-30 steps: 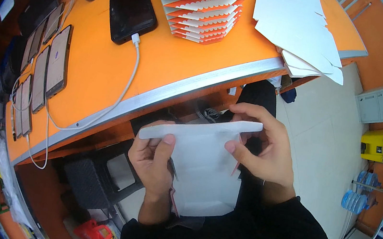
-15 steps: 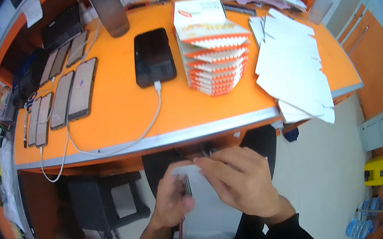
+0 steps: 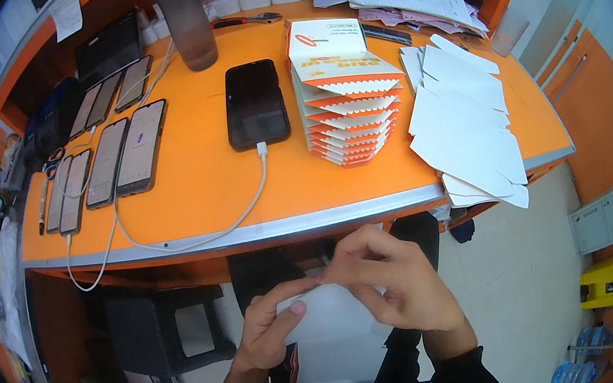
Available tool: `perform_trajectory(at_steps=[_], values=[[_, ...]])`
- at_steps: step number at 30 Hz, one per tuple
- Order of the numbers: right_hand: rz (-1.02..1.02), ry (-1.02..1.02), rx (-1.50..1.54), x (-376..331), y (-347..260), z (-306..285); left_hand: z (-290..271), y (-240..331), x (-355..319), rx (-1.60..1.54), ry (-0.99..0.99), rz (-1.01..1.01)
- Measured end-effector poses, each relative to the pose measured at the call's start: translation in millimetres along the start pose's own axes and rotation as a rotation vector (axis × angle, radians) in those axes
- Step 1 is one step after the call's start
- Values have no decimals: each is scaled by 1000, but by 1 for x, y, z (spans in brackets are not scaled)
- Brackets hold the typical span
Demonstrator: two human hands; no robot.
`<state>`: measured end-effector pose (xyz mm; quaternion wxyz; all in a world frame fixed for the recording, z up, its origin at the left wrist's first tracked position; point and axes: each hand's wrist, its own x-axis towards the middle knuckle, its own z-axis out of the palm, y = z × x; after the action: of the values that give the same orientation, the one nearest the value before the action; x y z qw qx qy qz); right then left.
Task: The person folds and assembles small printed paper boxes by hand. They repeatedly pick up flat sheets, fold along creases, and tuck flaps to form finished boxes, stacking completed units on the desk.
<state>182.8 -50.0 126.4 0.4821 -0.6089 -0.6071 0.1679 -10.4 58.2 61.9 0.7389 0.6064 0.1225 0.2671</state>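
Since half a second ago the right hand [image 3: 395, 284] has slid across the white paper sheet [image 3: 337, 343], now lying over its upper edge, and the view has tipped up to show more of the orange desk [image 3: 192, 176]. The left hand [image 3: 269, 326] pinches the sheet's left edge between thumb and fingers; the right hand's fingers press together on the top fold, meeting the left fingertips. The sheet sits low in front of the person, below the desk edge. On the desk lie a black phone [image 3: 256, 105] on a white cable [image 3: 242, 210], a fanned stack of orange-and-white envelopes [image 3: 346, 96], flat white sheets [image 3: 470, 128] and a row of phones [image 3: 114, 151]
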Motion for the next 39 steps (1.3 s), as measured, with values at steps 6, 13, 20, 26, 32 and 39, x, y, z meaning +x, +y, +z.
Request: perform_trajectory(at_steps=[6,13,20,26,32,39], values=[[-168,35,-92,-3,0,8,-2,1,2,66,-28,67],[-349,-60,-294,-2,8,8,-1,2,3,95,45,-2],[-168,-64,-261,-12,-1,5,-2,-5,2,-116,63,-71],[219,4,-6,-6,1,3,7,6,2,97,58,-68],[149,-82,-49,-3,2,-4,4,-7,3,53,-43,68],[110,6,-144,-8,3,0,9,1,7,321,87,25]])
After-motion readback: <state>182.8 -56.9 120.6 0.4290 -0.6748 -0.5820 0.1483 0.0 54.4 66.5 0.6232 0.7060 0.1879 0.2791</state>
